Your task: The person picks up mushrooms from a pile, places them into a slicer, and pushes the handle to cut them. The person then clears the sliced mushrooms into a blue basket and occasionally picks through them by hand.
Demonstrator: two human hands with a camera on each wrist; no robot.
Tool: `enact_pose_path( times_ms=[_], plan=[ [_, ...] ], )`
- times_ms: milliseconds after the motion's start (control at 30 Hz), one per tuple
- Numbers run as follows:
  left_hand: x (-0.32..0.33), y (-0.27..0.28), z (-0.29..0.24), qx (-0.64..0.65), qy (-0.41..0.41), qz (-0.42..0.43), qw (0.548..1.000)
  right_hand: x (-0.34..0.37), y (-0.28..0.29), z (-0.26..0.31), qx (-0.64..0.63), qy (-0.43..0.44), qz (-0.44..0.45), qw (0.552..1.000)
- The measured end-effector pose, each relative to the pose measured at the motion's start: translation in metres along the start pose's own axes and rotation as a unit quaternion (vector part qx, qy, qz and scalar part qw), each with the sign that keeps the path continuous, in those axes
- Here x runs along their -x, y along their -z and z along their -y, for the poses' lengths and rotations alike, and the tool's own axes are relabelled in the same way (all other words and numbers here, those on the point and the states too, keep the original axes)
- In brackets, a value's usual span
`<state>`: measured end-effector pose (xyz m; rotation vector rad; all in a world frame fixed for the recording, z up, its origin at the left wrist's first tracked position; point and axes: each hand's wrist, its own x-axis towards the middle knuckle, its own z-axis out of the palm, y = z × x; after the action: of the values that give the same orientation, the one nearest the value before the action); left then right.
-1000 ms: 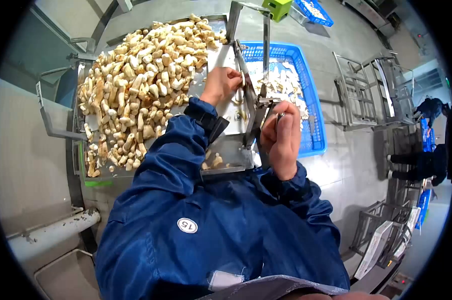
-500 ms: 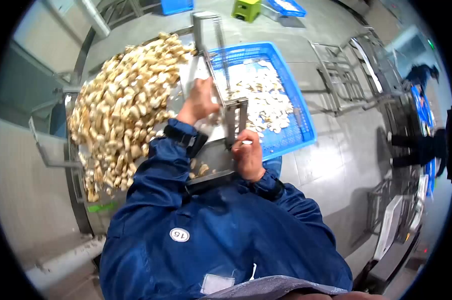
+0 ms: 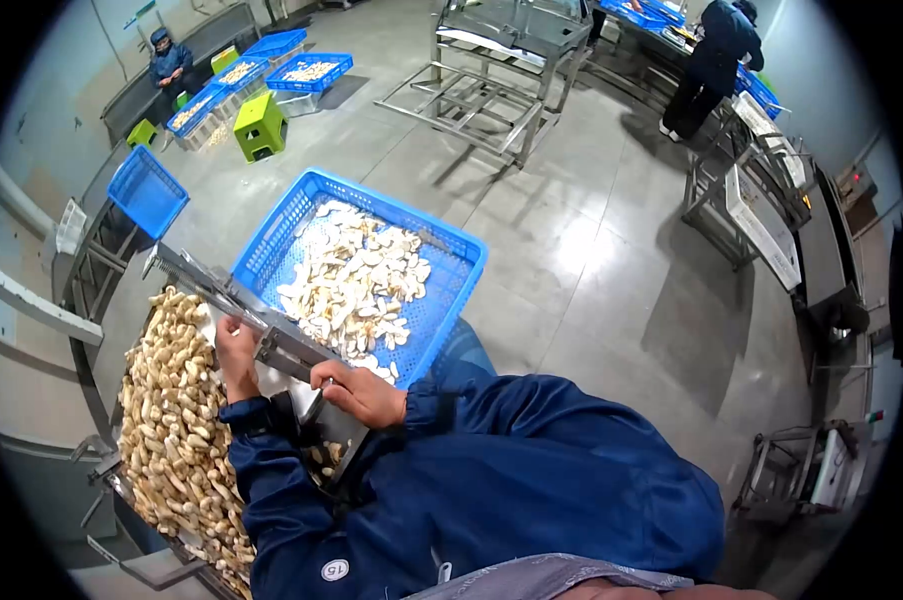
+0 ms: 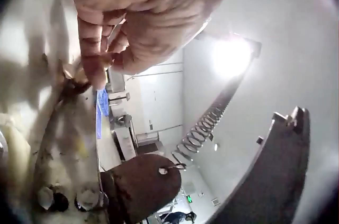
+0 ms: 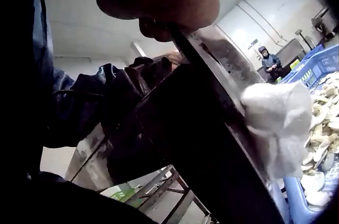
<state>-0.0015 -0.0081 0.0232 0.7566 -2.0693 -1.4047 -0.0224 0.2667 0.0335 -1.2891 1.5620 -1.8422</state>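
Observation:
My right hand [image 3: 364,393] grips the handle end of a long metal cutting lever [image 3: 296,342], thumb along its top. Behind that lever my left hand [image 3: 236,350] is at the white board, fingers bent. The left wrist view shows its fingertips pinching a small mushroom [image 4: 79,82] close to the metal plate, mostly hidden by the fingers. A coil spring [image 4: 200,131] hangs beside it. Whole pale-brown mushrooms [image 3: 176,430] are heaped to the left of the cutter. White mushroom slices [image 3: 356,275] lie in a blue basket [image 3: 449,235] on its other side.
A white wrapped bundle [image 5: 278,123] sits against the cutter's side near the basket. Green stools [image 3: 259,128], more blue crates [image 3: 309,72] and a metal frame stand [image 3: 491,90] are farther off. One person [image 3: 169,65] sits at the back; another stands at the right.
The head view has swung toward the right, so the cutter, heap and basket now appear lower left. The right hand stays on the lever handle; the left remains by the board.

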Motion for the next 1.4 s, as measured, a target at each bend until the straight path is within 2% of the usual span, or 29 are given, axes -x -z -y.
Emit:
enact_pose_path(
  times_ms=[33, 133, 200, 233, 267, 300, 333, 433, 467, 500, 533, 567, 600, 633, 700, 733, 800, 833, 867, 900, 933, 967, 1000, 1033, 1067, 1200, 1233, 1333, 1400],
  plan=[
    [-0.001, -0.002, -0.009, -0.009, 0.045, 0.003, 0.999, 0.0, 0.002, 0.003, -0.001, -0.005, 0.007, 1.0],
    [-0.009, -0.001, -0.03, 0.129, -0.035, 0.084, 0.987, 0.0, 0.002, 0.007, 0.013, -0.005, 0.019, 1.0],
    [-0.003, -0.005, -0.054, 0.159, -0.038, 0.064, 0.984, 0.001, 0.002, 0.007, 0.013, -0.012, 0.013, 1.0],
    [-0.007, 0.004, -0.051, 0.192, -0.014, 0.094, 0.977, 0.001, 0.002, 0.007, -0.006, -0.043, 0.022, 0.999],
    [-0.003, 0.007, -0.056, 0.158, -0.015, 0.07, 0.985, 0.001, 0.003, 0.008, -0.027, -0.076, 0.038, 0.996],
    [0.003, 0.015, -0.062, 0.095, -0.033, 0.072, 0.992, 0.001, 0.0, -0.006, 0.002, -0.021, 0.004, 1.0],
    [-0.003, 0.025, -0.032, 0.091, -0.016, 0.041, 0.995, 0.001, -0.006, -0.021, 0.021, 0.033, -0.023, 0.999],
    [0.015, 0.052, 0.004, -0.041, 0.075, 0.02, 0.996, 0.007, -0.007, -0.021, -0.059, -0.042, -0.011, 0.997],
    [0.022, 0.05, 0.014, -0.122, 0.048, 0.008, 0.991, 0.007, -0.003, -0.028, -0.11, -0.07, 0.002, 0.991],
    [0.045, 0.053, -0.004, -0.042, 0.033, 0.054, 0.997, 0.006, -0.005, -0.027, -0.088, -0.037, -0.01, 0.995],
    [0.055, 0.045, 0.01, -0.106, -0.021, 0.036, 0.994, 0.003, -0.005, -0.026, -0.063, -0.002, -0.03, 0.998],
    [0.059, 0.035, 0.014, -0.191, -0.021, 0.054, 0.98, 0.004, -0.005, -0.026, -0.069, -0.007, -0.028, 0.997],
    [0.07, 0.028, 0.0, -0.295, -0.108, 0.029, 0.949, 0.005, -0.005, -0.027, -0.07, -0.011, -0.033, 0.997],
    [0.078, 0.021, -0.002, -0.284, -0.147, -0.005, 0.947, 0.006, -0.006, -0.03, -0.092, 0.007, -0.029, 0.995],
    [0.074, 0.005, 0.016, -0.192, -0.127, 0.0, 0.973, 0.007, -0.008, -0.032, -0.094, 0.013, -0.025, 0.995],
    [0.078, 0.002, -0.009, -0.296, -0.124, 0.002, 0.947, 0.007, -0.008, -0.032, -0.096, 0.014, -0.032, 0.995],
    [0.068, -0.004, -0.016, -0.323, -0.039, 0.023, 0.945, 0.009, -0.006, -0.034, -0.008, 0.033, -0.019, 0.999],
    [0.06, -0.005, -0.007, -0.32, -0.099, -0.034, 0.942, 0.006, -0.004, -0.029, 0.046, 0.046, -0.026, 0.998],
    [0.053, -0.006, 0.001, -0.324, -0.138, -0.057, 0.934, 0.008, -0.007, -0.022, -0.051, -0.035, -0.048, 0.997],
    [0.044, -0.006, 0.022, -0.241, -0.224, -0.073, 0.942, 0.001, -0.005, -0.02, 0.059, 0.074, -0.039, 0.995],
    [0.044, -0.001, 0.015, -0.273, -0.233, -0.042, 0.933, 0.006, -0.006, -0.024, 0.041, 0.03, -0.024, 0.998],
    [0.048, 0.001, 0.003, -0.223, -0.26, -0.027, 0.939, 0.012, -0.007, -0.027, 0.025, -0.015, -0.01, 1.0],
    [0.047, 0.001, -0.004, -0.223, -0.253, 0.009, 0.941, 0.016, -0.01, -0.024, -0.047, -0.06, 0.001, 0.997],
    [0.054, 0.001, -0.024, -0.21, -0.194, 0.056, 0.957, 0.014, -0.008, -0.019, -0.087, -0.061, 0.016, 0.994],
    [0.049, 0.0, -0.01, -0.214, -0.238, 0.047, 0.946, 0.009, 0.0, -0.011, -0.025, -0.034, 0.027, 0.999],
    [0.065, 0.011, -0.014, -0.303, -0.196, 0.08, 0.929, 0.004, 0.0, -0.006, 0.019, -0.013, 0.018, 1.0],
    [0.066, 0.012, -0.021, -0.315, -0.241, 0.063, 0.916, 0.003, 0.0, -0.007, 0.019, -0.001, 0.013, 1.0],
    [0.087, 0.036, -0.039, -0.333, -0.116, 0.113, 0.929, 0.001, 0.001, -0.007, 0.015, 0.014, 0.016, 1.0],
    [0.098, 0.055, -0.03, -0.331, -0.083, 0.14, 0.929, 0.002, 0.002, -0.009, 0.01, -0.003, 0.032, 0.999]
  ],
)
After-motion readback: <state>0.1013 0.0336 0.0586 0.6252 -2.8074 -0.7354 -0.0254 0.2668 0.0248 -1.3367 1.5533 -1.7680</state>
